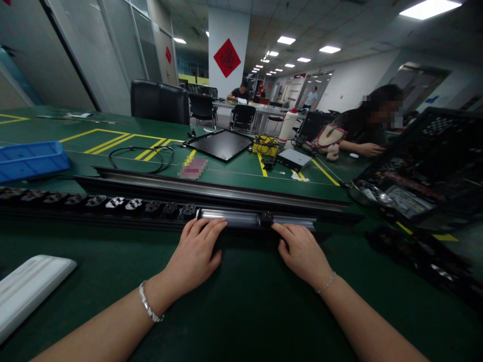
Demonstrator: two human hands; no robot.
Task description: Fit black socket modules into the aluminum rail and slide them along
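- Here, left hand [194,256]: fingers [204,227] curved over the near edge of a long black metal rail [113,222], touching it; whether clenched or merely resting cannot be told.
- Right hand [302,254]: fingers [284,231] likewise on the rail's near edge, just right of a small black connector block [267,217].
- Rail: lying lengthwise on the green bench [241,322], directly before the person.
- Occupied portion: a row of black blocks [151,207], some with white tops, along the rail's left part.
- Unoccupied portion: a bare silver channel [228,217] between that row and the lone block, continuing beyond it.
- Behind: a second long dark metal rail [211,190], parallel, no blocks visible.
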